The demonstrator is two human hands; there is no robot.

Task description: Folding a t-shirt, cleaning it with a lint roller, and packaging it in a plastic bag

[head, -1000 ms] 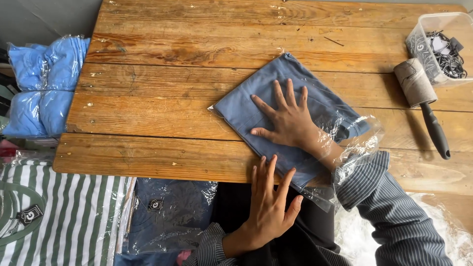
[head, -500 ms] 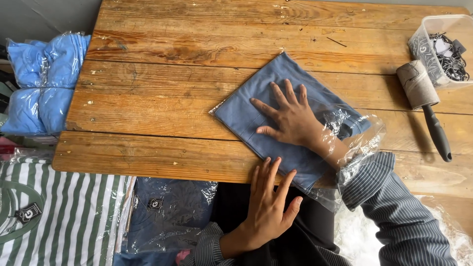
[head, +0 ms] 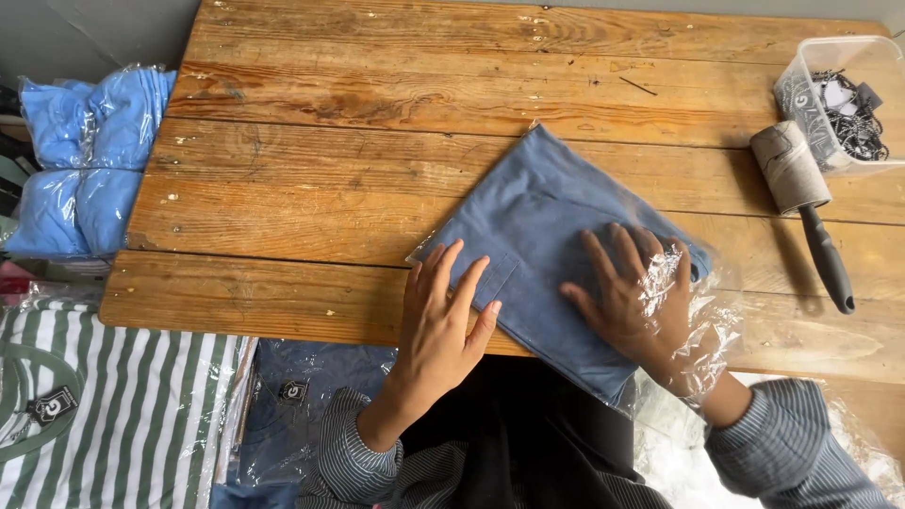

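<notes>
folded blue-grey cloth garment (head: 537,236) on wooden desk (head: 377,123): left hand (head: 441,325) flat at its near corner, right hand (head: 633,300) inside clear plastic bag (head: 702,325), fingers spread wide, bagging under way.

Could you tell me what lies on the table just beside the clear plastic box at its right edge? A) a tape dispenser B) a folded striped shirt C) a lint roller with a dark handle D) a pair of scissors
C: the lint roller with its dark handle lies just beside the clear plastic box on the wooden table.

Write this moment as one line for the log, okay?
left hand: flat on folded blue garment | right hand: inside clear plastic bag, on garment | wooden table | lint roller at right
</notes>
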